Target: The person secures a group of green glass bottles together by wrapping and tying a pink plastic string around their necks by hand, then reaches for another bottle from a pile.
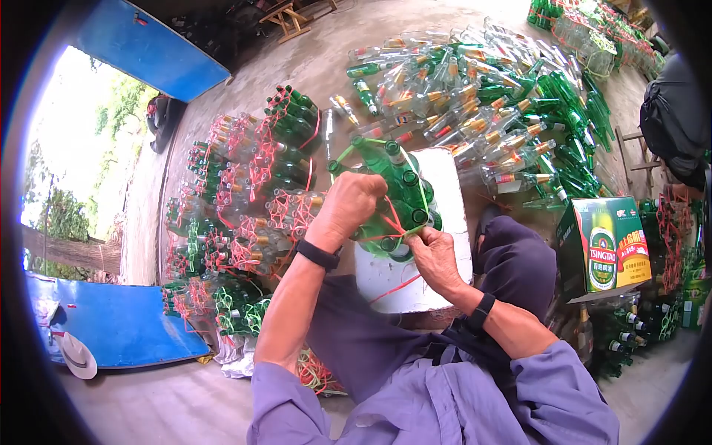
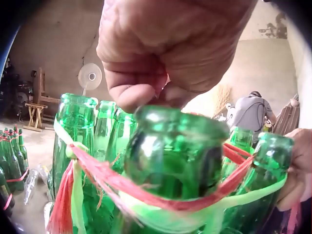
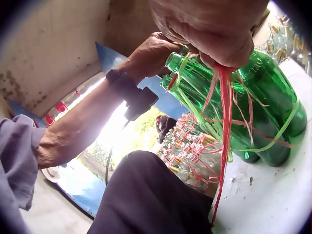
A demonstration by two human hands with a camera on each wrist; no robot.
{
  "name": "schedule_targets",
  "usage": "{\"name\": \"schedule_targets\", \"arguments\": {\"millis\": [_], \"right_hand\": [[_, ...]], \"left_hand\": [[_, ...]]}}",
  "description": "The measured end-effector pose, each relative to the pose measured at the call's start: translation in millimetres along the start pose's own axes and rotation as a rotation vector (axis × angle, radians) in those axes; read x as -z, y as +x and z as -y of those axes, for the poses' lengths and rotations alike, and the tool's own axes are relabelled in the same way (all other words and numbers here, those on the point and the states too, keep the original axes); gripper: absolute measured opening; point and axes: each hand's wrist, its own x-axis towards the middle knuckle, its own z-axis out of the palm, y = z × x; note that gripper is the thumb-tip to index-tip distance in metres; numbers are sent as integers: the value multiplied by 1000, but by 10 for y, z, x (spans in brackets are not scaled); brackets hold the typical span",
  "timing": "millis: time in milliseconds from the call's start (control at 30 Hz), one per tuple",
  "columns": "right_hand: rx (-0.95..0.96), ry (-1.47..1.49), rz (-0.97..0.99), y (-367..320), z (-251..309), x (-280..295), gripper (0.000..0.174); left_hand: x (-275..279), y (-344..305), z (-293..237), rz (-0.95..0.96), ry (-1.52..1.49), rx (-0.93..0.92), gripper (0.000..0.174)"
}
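Pinching red twine [image 3: 225,109] in the closed right hand [image 1: 437,259], apparently gripping it with the curled left hand [image 1: 348,206] too, likely for cinching the green bottles [image 1: 404,196], standing upright beneath both hands on the white desk [image 1: 452,200].

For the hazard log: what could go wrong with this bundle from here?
Frayed red twine could snap if the right hand pulls hard.
A hard tug might tip the green glass bottles on the white work surface.
Loose bottles lie on the floor nearby; a falling bottle could break against them.
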Motion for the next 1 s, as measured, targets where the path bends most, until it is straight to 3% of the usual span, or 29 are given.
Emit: {"name": "schedule_targets", "arguments": {"millis": [133, 233, 433, 467, 533, 567, 667, 833, 1000], "right_hand": [[-28, -12, 19, -29, 106, 67, 20], [-35, -117, 6, -39, 133, 119, 25], [-137, -215, 33, -11, -143, 251, 28], [-117, -231, 35, -21, -111, 256, 27], [-96, -243, 34, -28, -93, 273, 27], [-78, -230, 42, -28, -106, 289, 28], [-68, -218, 58, -26, -137, 298, 31], [-46, -244, 78, -77, -79, 299, 35], [160, -391, 115, -61, -126, 341, 37]], "left_hand": [[20, 10, 101, 114, 19, 1, 23], [-3, -29, 83, 90, 124, -48, 26], [10, -200, 60, 74, 53, -31, 35], [7, -256, 8, 70, 55, -33, 35], [-12, -416, -188, -142, 51, -164, 49], [1, -505, -350, -139, 52, -165, 49], [-65, -721, -659, -64, 149, -167, 82], [-434, -811, -566, -93, 361, -130, 89], [-497, -815, -589, -83, 474, -55, 86]]}}
